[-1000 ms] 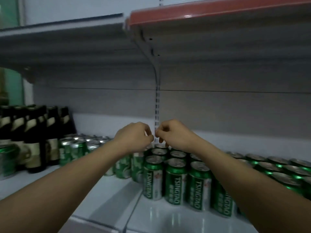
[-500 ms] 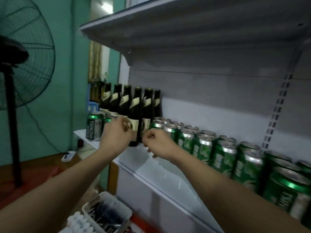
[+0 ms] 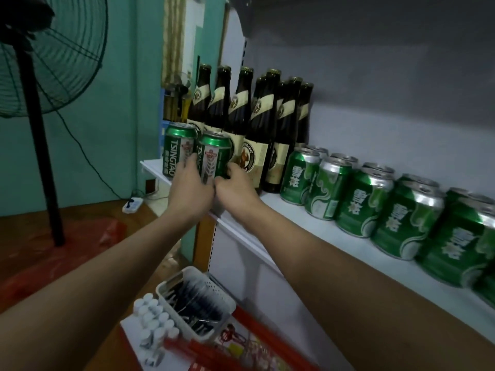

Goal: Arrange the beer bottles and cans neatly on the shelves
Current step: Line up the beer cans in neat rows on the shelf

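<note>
Two Tsingtao cans sit at the shelf's (image 3: pixel 270 207) left end. The far-left can (image 3: pixel 178 151) is just left of the left hand's (image 3: pixel 191 190) fingertips; that hand curls onto the second can (image 3: pixel 214 155), which sits between both sets of fingers. The right hand (image 3: pixel 237 191) wraps its other side low down. Probably light, stiff and a bit slick, so gripping the sidewall mid-height looks best. Dark bottles (image 3: pixel 263 129) stand behind and right of the fingers, shorter green cans (image 3: pixel 359 199) further right.

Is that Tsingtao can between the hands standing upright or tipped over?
Upright. The Tsingtao can stands on the shelf with its silver top facing up, label vertical; the left hand and right hand grip its lower part.
</note>
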`<move>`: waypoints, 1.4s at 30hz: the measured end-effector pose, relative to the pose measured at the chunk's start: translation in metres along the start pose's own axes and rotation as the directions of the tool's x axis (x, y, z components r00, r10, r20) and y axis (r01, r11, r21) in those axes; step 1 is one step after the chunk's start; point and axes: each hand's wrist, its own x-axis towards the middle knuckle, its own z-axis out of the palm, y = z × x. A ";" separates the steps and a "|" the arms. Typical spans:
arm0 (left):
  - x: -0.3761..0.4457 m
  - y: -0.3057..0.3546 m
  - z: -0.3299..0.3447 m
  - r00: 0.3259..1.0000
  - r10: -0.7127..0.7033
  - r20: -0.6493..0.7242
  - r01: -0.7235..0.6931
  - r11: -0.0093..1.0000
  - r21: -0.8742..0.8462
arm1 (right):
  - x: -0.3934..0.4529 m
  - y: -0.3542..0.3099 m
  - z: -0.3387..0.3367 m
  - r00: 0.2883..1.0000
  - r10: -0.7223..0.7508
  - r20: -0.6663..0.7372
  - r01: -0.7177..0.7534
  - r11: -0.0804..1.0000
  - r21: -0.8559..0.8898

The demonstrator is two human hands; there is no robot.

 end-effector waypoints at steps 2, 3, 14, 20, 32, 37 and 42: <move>0.003 -0.001 0.002 1.000 0.000 0.000 0.000 1.000 0.031 | 0.001 0.002 0.003 1.000 -0.002 -0.004 0.002 1.000 0.029; 0.004 -0.001 0.002 1.000 0.000 0.006 0.000 0.999 0.037 | 0.002 0.003 0.003 1.000 -0.002 -0.006 0.002 0.999 0.043; -0.007 0.020 -0.007 0.999 0.007 -0.035 -0.014 0.976 -0.217 | -0.031 -0.002 -0.012 1.000 -0.020 0.010 0.018 0.990 0.139; -0.014 0.053 -0.024 0.997 0.027 0.076 -0.001 0.945 -0.327 | -0.058 -0.020 -0.052 0.998 -0.062 -0.022 0.065 0.988 0.141; -0.054 0.174 -0.039 0.960 0.008 0.281 0.175 0.766 -0.618 | -0.119 -0.059 -0.163 0.972 -0.221 -0.081 0.223 0.975 0.019; -0.082 0.239 -0.033 0.931 0.104 0.351 0.143 0.780 -0.609 | -0.149 -0.068 -0.212 0.939 -0.269 -0.214 0.278 0.960 0.014; -0.108 0.296 -0.024 0.855 0.175 0.488 0.148 0.820 -0.553 | -0.187 -0.070 -0.268 0.910 -0.279 -0.308 0.270 0.960 -0.071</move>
